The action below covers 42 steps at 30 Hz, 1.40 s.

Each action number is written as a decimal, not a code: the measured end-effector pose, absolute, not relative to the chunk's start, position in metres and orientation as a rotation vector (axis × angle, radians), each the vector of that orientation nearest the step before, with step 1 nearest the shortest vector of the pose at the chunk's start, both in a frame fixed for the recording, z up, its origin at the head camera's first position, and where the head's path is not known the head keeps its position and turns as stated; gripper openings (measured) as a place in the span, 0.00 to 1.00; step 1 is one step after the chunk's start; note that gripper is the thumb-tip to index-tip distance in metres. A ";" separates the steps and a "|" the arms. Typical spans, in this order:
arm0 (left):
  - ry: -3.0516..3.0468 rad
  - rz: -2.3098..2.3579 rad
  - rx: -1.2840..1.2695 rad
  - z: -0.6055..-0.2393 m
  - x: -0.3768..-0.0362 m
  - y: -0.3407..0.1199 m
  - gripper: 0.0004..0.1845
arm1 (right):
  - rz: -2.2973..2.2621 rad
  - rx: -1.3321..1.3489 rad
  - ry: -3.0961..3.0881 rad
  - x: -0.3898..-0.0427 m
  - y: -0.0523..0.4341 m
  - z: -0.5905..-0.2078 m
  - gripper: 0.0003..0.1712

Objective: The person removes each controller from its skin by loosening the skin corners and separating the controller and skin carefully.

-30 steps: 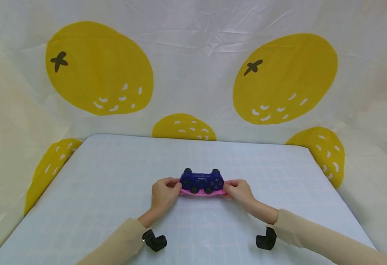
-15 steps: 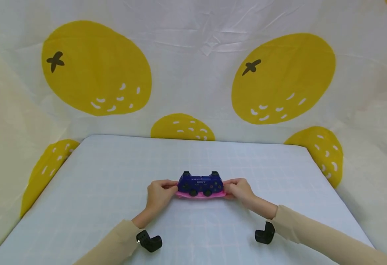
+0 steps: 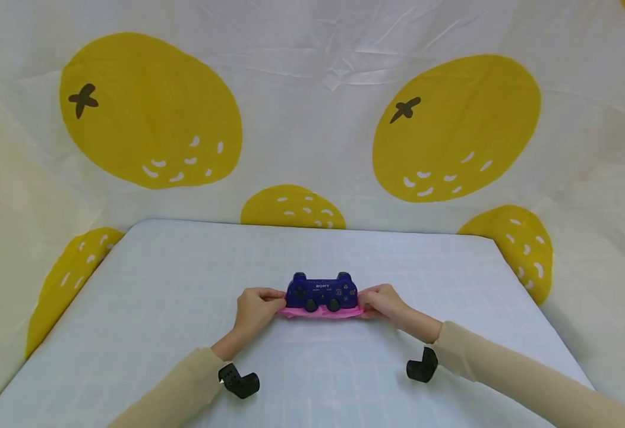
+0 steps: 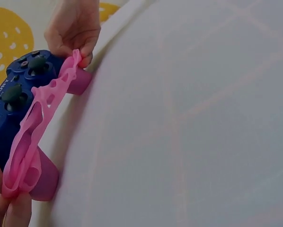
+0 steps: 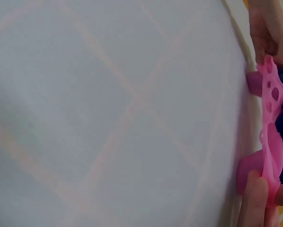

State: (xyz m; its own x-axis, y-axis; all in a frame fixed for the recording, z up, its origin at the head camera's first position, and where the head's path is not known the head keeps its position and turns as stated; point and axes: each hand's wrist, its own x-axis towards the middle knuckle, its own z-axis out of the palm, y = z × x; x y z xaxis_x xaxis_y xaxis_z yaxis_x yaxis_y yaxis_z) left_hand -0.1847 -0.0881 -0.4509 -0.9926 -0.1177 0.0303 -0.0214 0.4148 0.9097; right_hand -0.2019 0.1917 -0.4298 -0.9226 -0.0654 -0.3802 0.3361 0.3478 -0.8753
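A dark blue game controller (image 3: pixel 321 290) sits at the middle of the table, its sticks facing me. A stretchy pink silicone cover (image 3: pixel 320 312) lies along its near lower edge. My left hand (image 3: pixel 270 302) pinches the cover's left end. My right hand (image 3: pixel 371 301) pinches its right end. In the left wrist view the pink cover (image 4: pixel 37 127) is pulled away from the blue controller (image 4: pixel 11 97) as a holed band, with the right hand (image 4: pixel 75 28) at its far end. The right wrist view shows the cover (image 5: pixel 270 142) at the frame's right edge, with the controller mostly hidden.
The table (image 3: pixel 184 279) has a pale cloth with a faint grid, and its edges run left, right and back. A white backdrop (image 3: pixel 312 119) with big yellow fruit prints closes in three sides. Black camera mounts (image 3: pixel 237 381) (image 3: pixel 421 365) sit at my wrists.
Both hands keep pinching the cover's ends. Hands and controller have barely shifted, a touch to the left in view.
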 end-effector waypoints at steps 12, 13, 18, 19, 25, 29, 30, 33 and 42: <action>-2.602 -1.691 0.208 -0.456 -0.185 -0.091 0.04 | -1.608 0.266 2.223 -0.199 0.191 -0.427 0.19; -2.606 -1.706 0.223 -0.458 -0.184 -0.091 0.04 | -1.608 0.266 2.205 -0.198 0.193 -0.428 0.19; -2.592 -1.724 0.191 -0.462 -0.183 -0.090 0.04 | -1.594 0.262 2.204 -0.198 0.197 -0.434 0.19; -2.587 -1.715 0.173 -0.463 -0.183 -0.090 0.04 | -1.591 0.261 2.213 -0.198 0.197 -0.434 0.19; -2.601 -1.650 0.139 -0.466 -0.186 -0.093 0.04 | -1.588 0.257 2.218 -0.200 0.197 -0.435 0.20; -2.617 -1.656 0.125 -0.465 -0.187 -0.095 0.04 | -1.607 0.236 2.231 -0.198 0.196 -0.436 0.18; -2.620 -1.673 0.125 -0.465 -0.187 -0.095 0.05 | -1.604 0.219 2.254 -0.197 0.196 -0.436 0.17; -2.622 -1.729 0.117 -0.465 -0.184 -0.096 0.07 | -1.581 0.127 2.366 -0.191 0.198 -0.439 0.13; -2.579 -1.611 0.058 -0.468 -0.176 -0.090 0.07 | -1.572 0.036 2.470 -0.178 0.198 -0.433 0.15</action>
